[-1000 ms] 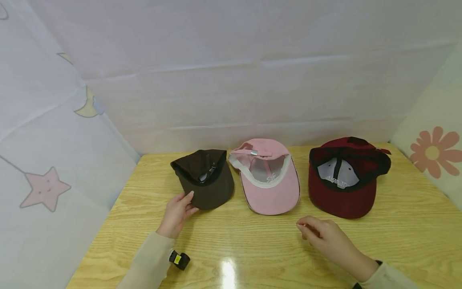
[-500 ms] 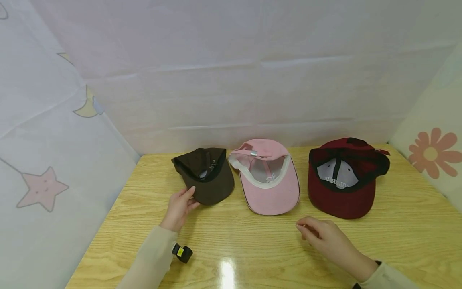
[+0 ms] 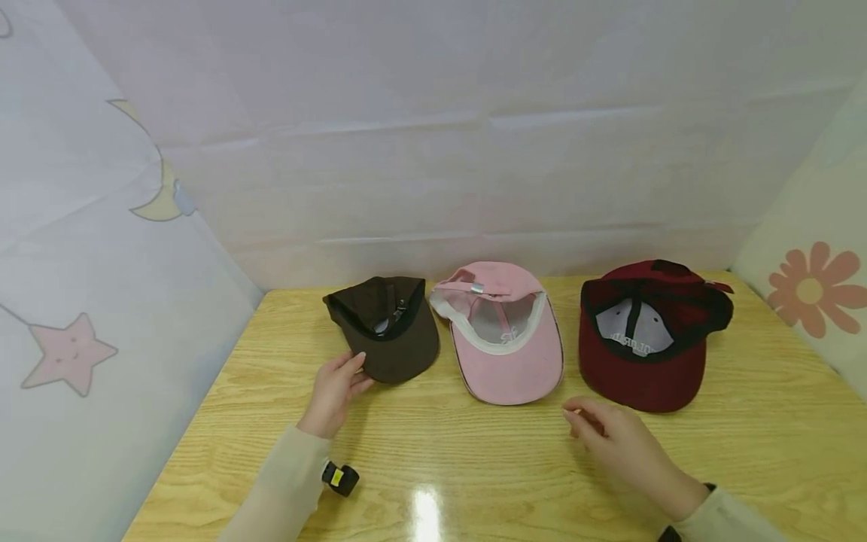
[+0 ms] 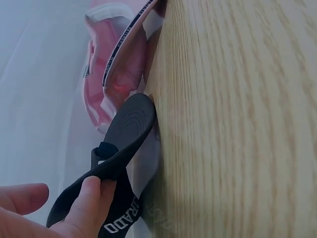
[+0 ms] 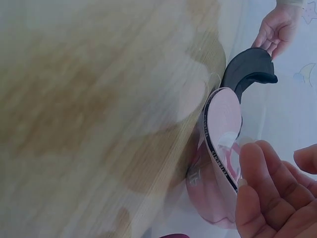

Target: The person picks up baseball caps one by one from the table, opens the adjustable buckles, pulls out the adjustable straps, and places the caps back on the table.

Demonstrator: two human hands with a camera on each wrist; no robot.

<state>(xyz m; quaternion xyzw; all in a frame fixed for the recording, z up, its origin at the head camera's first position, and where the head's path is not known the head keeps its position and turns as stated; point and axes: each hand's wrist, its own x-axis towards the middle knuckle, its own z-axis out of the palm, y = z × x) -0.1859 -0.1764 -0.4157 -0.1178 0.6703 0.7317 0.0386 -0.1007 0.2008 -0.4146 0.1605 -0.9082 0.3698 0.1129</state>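
Note:
In the head view, three baseball caps lie upside down in a row, brims toward me. My left hand (image 3: 336, 393) grips the left edge of the dark brown cap's brim (image 3: 401, 355), with the thumb on its upper face. In the left wrist view, that brim (image 4: 130, 130) tilts above the table, and white letters show on the cap's front. The pink cap (image 3: 509, 376) lies just to its right, and the maroon cap (image 3: 643, 384) lies farther right. My right hand (image 3: 626, 450) holds nothing, its fingers loosely bent in front of the maroon cap.
The wood-grain table (image 3: 433, 452) runs back to a pale cloth backdrop (image 3: 433, 165). Printed cloth walls stand at both sides, with a pink star (image 3: 71, 354) at left and a flower (image 3: 809, 290) at right. A small black device (image 3: 341, 479) is on my left wrist.
My left hand has lifted the brown cap's brim slightly and moved it away from me, then stayed nearly still. My right hand has shifted a little to the right.

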